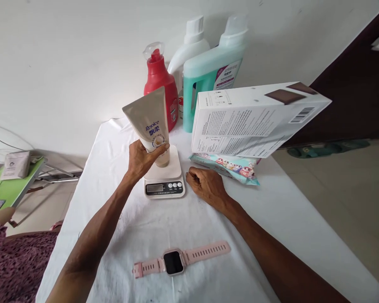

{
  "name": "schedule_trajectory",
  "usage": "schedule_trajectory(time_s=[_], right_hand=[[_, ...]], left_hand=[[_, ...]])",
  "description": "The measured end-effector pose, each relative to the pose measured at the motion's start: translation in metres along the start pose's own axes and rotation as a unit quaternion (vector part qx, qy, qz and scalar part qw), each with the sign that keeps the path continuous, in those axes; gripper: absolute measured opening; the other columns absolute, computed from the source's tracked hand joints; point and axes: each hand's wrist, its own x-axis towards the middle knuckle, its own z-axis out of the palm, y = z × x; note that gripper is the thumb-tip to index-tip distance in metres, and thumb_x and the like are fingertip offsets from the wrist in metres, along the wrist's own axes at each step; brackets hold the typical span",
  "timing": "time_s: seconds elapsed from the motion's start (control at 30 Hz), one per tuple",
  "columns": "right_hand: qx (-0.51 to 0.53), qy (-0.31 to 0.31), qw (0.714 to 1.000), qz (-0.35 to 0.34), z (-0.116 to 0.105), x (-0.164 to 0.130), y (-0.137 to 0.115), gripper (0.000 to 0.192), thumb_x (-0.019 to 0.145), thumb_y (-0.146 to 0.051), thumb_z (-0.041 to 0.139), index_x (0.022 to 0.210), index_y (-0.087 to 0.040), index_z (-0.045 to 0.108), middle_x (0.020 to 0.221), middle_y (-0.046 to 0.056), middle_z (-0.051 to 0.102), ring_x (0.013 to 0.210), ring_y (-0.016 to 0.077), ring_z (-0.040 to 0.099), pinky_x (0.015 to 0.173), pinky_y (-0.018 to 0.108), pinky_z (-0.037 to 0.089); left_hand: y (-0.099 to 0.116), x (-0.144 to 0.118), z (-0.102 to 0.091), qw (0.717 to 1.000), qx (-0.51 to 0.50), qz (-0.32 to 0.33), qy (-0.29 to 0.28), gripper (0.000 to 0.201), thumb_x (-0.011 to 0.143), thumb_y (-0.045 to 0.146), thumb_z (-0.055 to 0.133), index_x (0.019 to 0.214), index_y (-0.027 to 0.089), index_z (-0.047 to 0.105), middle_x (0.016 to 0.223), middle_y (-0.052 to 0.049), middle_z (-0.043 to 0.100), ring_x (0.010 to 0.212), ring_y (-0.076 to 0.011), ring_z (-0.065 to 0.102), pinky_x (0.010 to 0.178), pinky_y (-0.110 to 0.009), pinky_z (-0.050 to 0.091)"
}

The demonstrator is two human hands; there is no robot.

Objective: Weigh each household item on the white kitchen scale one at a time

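Observation:
My left hand (142,160) is wrapped round the lower part of a beige Rejoice tube (150,115). The tube is cap down, leaning a little to the left, over the platform of a white kitchen scale (164,189). Whether its cap bears on the platform I cannot tell. The scale's small display looks blank, with three round buttons beside it. Just right of the scale, my right hand (206,187) rests on the cloth in a loose fist, with nothing visible in it. Nearer to me lies a pink-strapped smartwatch (173,262), its screen dark.
Behind the scale stand a red pump bottle (159,75), a white bottle (192,42) and a green jug (202,69). A white box (240,122) leans over a wipes packet (230,167) at right. A person's patterned clothing (19,265) shows at lower left.

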Motion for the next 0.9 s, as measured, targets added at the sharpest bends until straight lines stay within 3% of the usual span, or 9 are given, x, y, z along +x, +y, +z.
schedule_trajectory(time_s=[0.13,0.23,0.43,0.6,0.73,0.8,0.9], right_hand=[[0.006,0.007,1.0,-0.003,0.002,0.0,0.001,0.027,0.086,-0.026,0.047,0.064,-0.024,0.032,0.052,-0.003,0.041,0.051,0.0128,0.033,0.055,0.029,0.022],[0.006,0.017,1.0,-0.004,0.004,-0.001,0.003,0.027,0.089,-0.028,0.046,0.065,-0.024,0.033,0.053,-0.002,0.043,0.051,0.0129,0.034,0.055,0.029,0.022],[0.003,0.028,1.0,-0.014,0.006,-0.001,0.007,0.027,0.091,-0.026,0.045,0.066,-0.024,0.033,0.054,-0.003,0.043,0.052,0.0125,0.033,0.056,0.028,0.023],[0.003,0.034,0.999,-0.012,0.006,-0.001,0.008,0.027,0.09,-0.025,0.045,0.067,-0.024,0.032,0.054,-0.004,0.042,0.052,0.0123,0.031,0.057,0.029,0.021],[0.004,0.028,1.0,-0.004,0.006,-0.001,0.008,0.028,0.09,-0.024,0.046,0.066,-0.024,0.033,0.054,-0.004,0.041,0.052,0.0121,0.03,0.057,0.029,0.021],[0.007,0.025,1.0,-0.003,0.005,-0.001,0.008,0.028,0.09,-0.024,0.046,0.066,-0.024,0.033,0.054,-0.004,0.042,0.052,0.012,0.032,0.057,0.028,0.021],[0.009,0.02,1.0,-0.002,0.004,-0.001,0.007,0.028,0.09,-0.024,0.046,0.066,-0.024,0.033,0.054,-0.004,0.042,0.052,0.0121,0.033,0.056,0.028,0.021]], left_hand=[[0.009,0.022,0.011,0.998,-0.046,0.031,0.02,0.026,0.078,0.041,0.089,0.085,0.018,0.081,0.091,-0.007,0.084,0.091,-0.0296,0.08,0.077,-0.037,0.063],[0.011,0.048,0.032,0.993,-0.106,0.058,-0.001,0.029,0.078,0.041,0.091,0.089,0.016,0.08,0.095,-0.008,0.084,0.092,-0.0274,0.079,0.081,-0.037,0.063],[-0.014,0.088,0.082,0.982,-0.177,0.024,-0.059,0.037,0.077,0.039,0.094,0.096,0.011,0.078,0.099,-0.011,0.082,0.094,-0.0259,0.077,0.083,-0.038,0.063],[-0.025,0.093,0.103,0.987,-0.117,0.025,-0.106,0.028,0.075,0.038,0.091,0.076,0.016,0.074,0.076,-0.003,0.074,0.078,-0.021,0.072,0.071,-0.034,0.057],[-0.02,0.094,0.111,0.993,-0.033,0.021,-0.113,0.043,0.077,0.037,0.086,0.057,0.018,0.053,0.057,0.003,0.053,0.061,-0.0123,0.054,0.057,-0.027,0.04],[-0.017,0.095,0.113,0.993,-0.013,0.022,-0.116,0.046,0.078,0.036,0.085,0.057,0.019,0.048,0.055,0.004,0.048,0.06,-0.011,0.049,0.056,-0.027,0.037],[-0.015,0.095,0.112,0.991,0.005,0.023,-0.129,0.042,0.078,0.033,0.085,0.061,0.02,0.049,0.06,0.004,0.052,0.065,-0.0122,0.052,0.059,-0.027,0.04]])
